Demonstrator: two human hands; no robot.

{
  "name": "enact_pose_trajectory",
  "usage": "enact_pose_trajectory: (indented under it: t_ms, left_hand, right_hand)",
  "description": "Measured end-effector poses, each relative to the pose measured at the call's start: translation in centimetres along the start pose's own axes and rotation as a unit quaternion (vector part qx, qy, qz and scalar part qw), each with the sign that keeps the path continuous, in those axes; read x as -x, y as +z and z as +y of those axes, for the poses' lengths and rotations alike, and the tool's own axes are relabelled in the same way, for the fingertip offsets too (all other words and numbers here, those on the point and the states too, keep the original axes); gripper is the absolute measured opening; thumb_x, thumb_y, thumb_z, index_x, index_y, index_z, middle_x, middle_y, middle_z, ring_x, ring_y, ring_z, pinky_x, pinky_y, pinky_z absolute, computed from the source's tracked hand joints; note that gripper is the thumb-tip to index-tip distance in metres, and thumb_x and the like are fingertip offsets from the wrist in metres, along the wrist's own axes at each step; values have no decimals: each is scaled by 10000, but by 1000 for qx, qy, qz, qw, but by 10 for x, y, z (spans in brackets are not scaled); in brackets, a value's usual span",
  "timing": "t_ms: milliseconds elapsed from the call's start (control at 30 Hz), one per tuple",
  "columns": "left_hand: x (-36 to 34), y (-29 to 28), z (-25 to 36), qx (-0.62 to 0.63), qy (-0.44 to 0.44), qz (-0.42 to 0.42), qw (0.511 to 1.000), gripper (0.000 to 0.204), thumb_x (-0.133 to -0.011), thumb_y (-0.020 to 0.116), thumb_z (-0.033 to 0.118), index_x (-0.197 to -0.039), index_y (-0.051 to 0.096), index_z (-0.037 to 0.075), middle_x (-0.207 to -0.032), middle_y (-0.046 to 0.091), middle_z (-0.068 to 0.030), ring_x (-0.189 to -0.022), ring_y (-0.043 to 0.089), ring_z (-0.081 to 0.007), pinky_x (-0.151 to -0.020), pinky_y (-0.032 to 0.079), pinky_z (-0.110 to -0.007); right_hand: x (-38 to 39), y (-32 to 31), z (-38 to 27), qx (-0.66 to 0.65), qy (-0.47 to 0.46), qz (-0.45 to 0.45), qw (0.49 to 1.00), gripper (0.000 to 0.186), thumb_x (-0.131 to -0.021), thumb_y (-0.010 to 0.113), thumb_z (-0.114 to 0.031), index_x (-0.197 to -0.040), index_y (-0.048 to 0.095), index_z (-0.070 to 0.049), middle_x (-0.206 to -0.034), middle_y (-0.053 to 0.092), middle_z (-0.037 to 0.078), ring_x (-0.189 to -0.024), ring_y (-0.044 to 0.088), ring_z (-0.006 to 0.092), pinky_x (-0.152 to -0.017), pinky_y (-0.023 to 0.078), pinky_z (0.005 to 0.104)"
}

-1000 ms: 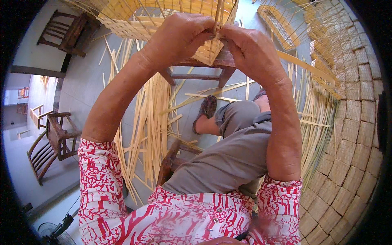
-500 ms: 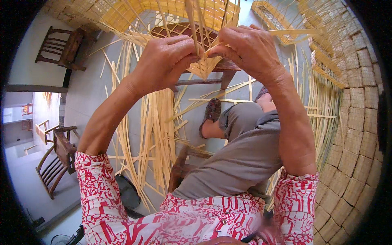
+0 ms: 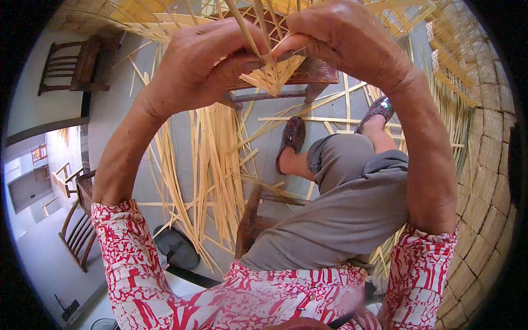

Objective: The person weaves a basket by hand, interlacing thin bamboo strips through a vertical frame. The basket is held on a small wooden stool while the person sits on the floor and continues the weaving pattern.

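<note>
You sit over a grey floor [image 3: 264, 157] strewn with long pale strips [image 3: 217, 170], thickest in a heap between your left forearm and your legs. Ahead of you stands a low dark-red wooden desk [image 3: 323, 74]. Two dark slatted chairs [image 3: 59, 66] are off to the left, and a black rounded object [image 3: 177, 246] lies near your left elbow. On the right rises a wall-like stack of tan woven blocks [image 3: 484, 181].

The half-woven basket [image 3: 275, 83] is at top centre, its pointed corner toward you in front of the desk, thin stakes rising from it. Your left hand [image 3: 206, 63] and right hand [image 3: 344, 44] are close together, fingertips pinching the strips at that corner from either side; the exact grip is partly hidden.

Compared with half a second ago, your hands appear higher and larger in view, and the basket's corner sits slightly higher too. Both your shoes [image 3: 291, 135] now show clearly.
</note>
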State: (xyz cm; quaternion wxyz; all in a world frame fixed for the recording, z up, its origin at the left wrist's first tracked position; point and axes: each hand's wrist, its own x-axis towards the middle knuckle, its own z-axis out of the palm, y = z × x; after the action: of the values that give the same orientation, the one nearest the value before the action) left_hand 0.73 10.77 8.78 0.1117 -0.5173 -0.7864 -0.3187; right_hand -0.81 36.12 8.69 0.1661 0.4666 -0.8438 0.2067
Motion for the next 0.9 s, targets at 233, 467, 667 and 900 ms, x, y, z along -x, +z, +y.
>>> enact_pose_trajectory:
  t_ms: [233,467,667,900]
  left_hand:
    - [7,-9,-4,-72,-3,-44,996,325,-857,766,103,-1100,555,57,-1031,658,-89,-947,628,-182,-792,516,-311]
    - [5,-6,-4,-31,-31,-18,999,294,-860,741,70,-1110,591,38,-921,669,-80,-781,712,-192,-701,561,-305]
    - [3,3,6,-17,-210,147,966,187,-814,794,101,-937,680,18,-786,611,-32,-647,602,-100,-600,494,-250]
    - [19,8,-25,18,-284,239,928,69,-853,751,54,-866,715,-4,-814,642,-47,-674,620,-92,-582,480,-233]
  right_hand:
    - [-2,-4,-1,-54,-45,-11,997,432,-902,670,-430,-692,584,-63,-561,556,131,-521,586,329,-523,452,422]
    - [-16,-9,-4,-33,38,-80,995,472,-886,657,-494,-678,585,-77,-547,552,100,-487,573,283,-505,456,417]
    - [-40,15,4,88,24,32,995,267,-825,712,-382,-784,733,-120,-678,691,95,-675,708,312,-623,544,431]
    - [-35,32,-6,8,146,263,954,93,-882,660,-140,-918,663,-54,-828,667,79,-837,653,250,-747,502,423]
